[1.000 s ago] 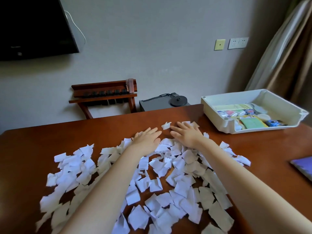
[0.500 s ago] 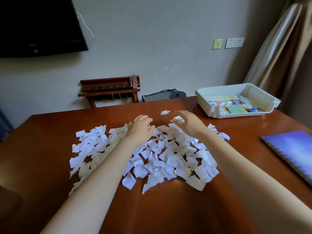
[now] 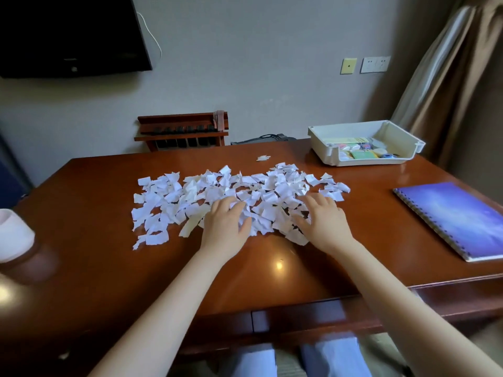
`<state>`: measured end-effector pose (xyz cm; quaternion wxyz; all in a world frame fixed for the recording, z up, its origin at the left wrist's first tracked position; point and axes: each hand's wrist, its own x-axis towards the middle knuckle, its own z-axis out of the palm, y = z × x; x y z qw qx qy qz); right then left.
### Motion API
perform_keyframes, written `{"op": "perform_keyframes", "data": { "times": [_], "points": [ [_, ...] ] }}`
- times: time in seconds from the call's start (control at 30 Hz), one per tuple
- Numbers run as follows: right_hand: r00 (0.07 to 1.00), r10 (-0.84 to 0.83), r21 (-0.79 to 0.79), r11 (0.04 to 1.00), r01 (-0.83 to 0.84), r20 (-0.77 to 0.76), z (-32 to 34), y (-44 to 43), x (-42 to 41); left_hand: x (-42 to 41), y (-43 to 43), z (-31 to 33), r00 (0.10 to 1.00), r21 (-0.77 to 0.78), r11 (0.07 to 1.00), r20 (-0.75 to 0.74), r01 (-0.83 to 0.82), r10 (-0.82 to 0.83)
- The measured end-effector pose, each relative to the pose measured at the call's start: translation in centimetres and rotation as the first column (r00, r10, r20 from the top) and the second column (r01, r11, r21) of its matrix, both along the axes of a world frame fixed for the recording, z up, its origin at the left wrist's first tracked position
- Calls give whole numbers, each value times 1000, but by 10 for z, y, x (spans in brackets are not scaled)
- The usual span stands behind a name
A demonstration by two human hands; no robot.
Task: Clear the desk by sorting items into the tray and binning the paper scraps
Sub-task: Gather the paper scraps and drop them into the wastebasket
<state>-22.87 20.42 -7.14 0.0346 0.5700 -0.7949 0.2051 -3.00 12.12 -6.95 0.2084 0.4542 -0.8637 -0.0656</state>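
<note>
A wide heap of torn white paper scraps [image 3: 190, 194] covers the middle of the brown wooden desk [image 3: 95, 254]. My left hand [image 3: 224, 224] lies palm down on the heap's near edge, fingers spread. My right hand [image 3: 324, 219] rests the same way on the near right part of the heap. Neither hand holds anything that I can see. One stray scrap [image 3: 262, 158] lies apart, beyond the heap. A white plastic tray [image 3: 321, 144] stands at the far right of the desk with several small colourful items inside.
A blue spiral notebook [image 3: 457, 216] lies at the desk's right edge. A white cylindrical object [image 3: 13, 235] stands at the left edge. Behind the desk are a wooden rack [image 3: 182, 131], a wall-mounted dark screen [image 3: 68, 34] and a curtain [image 3: 449, 77].
Both hands have drawn back from the far side of the heap to its near edge, dragging scraps closer together. The camera has pulled back, showing the desk's front edge.
</note>
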Motion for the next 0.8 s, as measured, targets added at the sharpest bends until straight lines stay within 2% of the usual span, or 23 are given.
{"op": "perform_keyframes", "data": {
  "times": [0.1, 0.23, 0.4, 0.63, 0.8],
  "points": [
    [996, -80, 37, 996, 81, -30, -10, 19, 1, 0, 7, -11, 993, -13, 996, 69, -90, 91],
    [998, -59, 95, 994, 62, -27, -15, 24, -1, -9, 11, -19, 964, -30, 978, 165, -205, 207],
    [993, -73, 133, 988, 84, -89, -17, 7, -2, -24, 6, -22, 964, 6, 986, 211, -168, 163],
    [1000, -14, 2, 1000, 14, -17, -19, 3, -4, -28, 2, -23, 991, -22, 997, 104, -79, 81],
    [987, -76, -74, 993, 87, 141, -13, 6, -4, -26, 9, -16, 996, -77, 994, 45, -72, 75]
  ]
}}
